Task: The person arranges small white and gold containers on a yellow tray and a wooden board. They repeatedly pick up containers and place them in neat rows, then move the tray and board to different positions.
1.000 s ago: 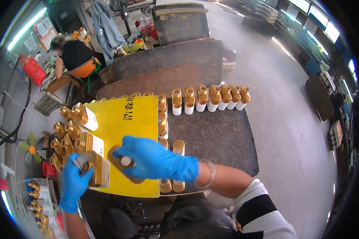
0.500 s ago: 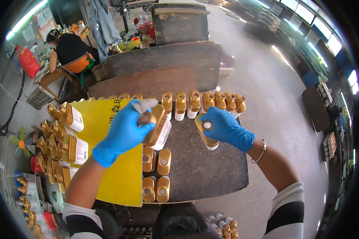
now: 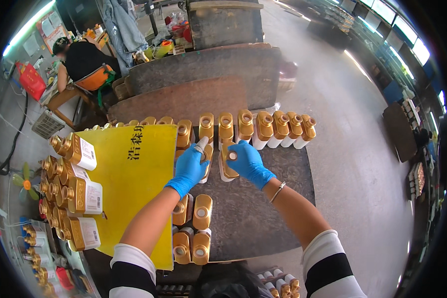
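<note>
A: What does the left hand (image 3: 188, 169) have?

B: It grips a gold-and-white bottle (image 3: 209, 153) near the neck, fingers curled around the top. A pale grey piece (image 3: 201, 144) sits between thumb and bottle mouth.

A: And the right hand (image 3: 249, 163)?

B: Closed around the top of a second gold-and-white bottle (image 3: 226, 167), just to the right of the first. A pale disc (image 3: 232, 156) shows at its mouth.

A: Are both bottles standing on the counter (image 3: 268, 213)?

B: They are over its dark patterned top, close to upright and a little apart. From this high, bent view I can't be sure their bases touch it.

A: What's around them?

B: A row of similar bottles (image 3: 263, 130) runs along the far edge, just beyond the hands. Nearer the body, four more (image 3: 202, 211) stand in two pairs beside a yellow board (image 3: 134, 208). Another cluster (image 3: 85, 196) crowds the board's left side, labels facing right.

A: Anyone else there?

B: A co-worker (image 3: 89, 62) in a black top, seated at the upper left on an orange-backed chair (image 3: 95, 78), well apart from these hands. A red bag (image 3: 31, 81) is near that person's left side.
</note>
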A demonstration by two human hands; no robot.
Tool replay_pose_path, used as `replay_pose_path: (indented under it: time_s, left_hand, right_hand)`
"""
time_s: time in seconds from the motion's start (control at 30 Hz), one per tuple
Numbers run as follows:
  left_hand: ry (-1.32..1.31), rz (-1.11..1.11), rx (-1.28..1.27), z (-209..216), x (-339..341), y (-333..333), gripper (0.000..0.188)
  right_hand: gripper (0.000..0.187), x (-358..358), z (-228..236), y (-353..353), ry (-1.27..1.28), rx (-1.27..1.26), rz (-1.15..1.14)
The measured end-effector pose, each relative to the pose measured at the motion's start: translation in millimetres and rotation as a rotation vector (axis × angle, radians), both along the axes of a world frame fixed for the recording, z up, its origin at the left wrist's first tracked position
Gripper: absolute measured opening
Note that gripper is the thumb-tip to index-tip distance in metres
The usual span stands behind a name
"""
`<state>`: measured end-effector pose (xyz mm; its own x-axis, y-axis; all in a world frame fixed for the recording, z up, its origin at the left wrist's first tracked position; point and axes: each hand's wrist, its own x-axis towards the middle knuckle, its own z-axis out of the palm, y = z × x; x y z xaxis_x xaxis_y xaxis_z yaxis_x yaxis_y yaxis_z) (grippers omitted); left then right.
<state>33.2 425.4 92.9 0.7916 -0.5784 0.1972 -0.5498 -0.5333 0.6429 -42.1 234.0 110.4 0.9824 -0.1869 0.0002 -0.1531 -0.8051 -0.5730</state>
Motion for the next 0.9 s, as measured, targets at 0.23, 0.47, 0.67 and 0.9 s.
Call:
replay_pose_path:
  time_s: [0.23, 0.47, 0.67, 0.9]
  left_hand:
    - [0.010, 0.076, -0.034, -17, 0, -7, 0.067]
    - [-0.061, 0.094, 0.046, -19, 0, 0, 0.066]
    - [0.125, 0.186, -0.016, 63, -41, 22, 0.051]
    - [-0.314, 0.329, -0.122, 153, -106, 230, 0.029]
  right_hand:
    - [0.034, 17, -18, 15, 0.012, -0.004, -0.069]
    - [0.030, 24, -33, 26, -0.081, -0.011, -0.110]
    - [0.054, 16, -57, -7, -0.084, -0.041, -0.042]
    - [0.055, 27, 43, 93, -0.258, -0.258, 0.246]
